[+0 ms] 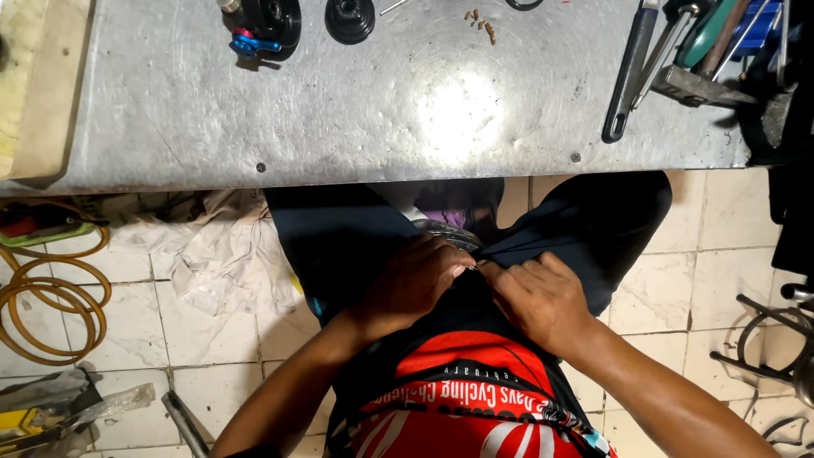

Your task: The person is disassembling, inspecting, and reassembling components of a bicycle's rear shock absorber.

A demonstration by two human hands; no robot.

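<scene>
Pinching the dark fabric at the lap, the left hand curls its fingers around a small metal piece, seemingly a zipper pull, just below the metal desk. Beside it, the right hand grips the dark trousers, pulling them taut; apparently a fastening step, calling for a steady pull while the cloth stays tight.

From my feed I see both forearms bare, no sleeves reaching the wrists, nothing on the left hand or right hand. Nearest the camera is a red and black cycling jersey with white lettering and patterned trim. Farther out, dark trousers, possibly navy; the light is poor.
</scene>
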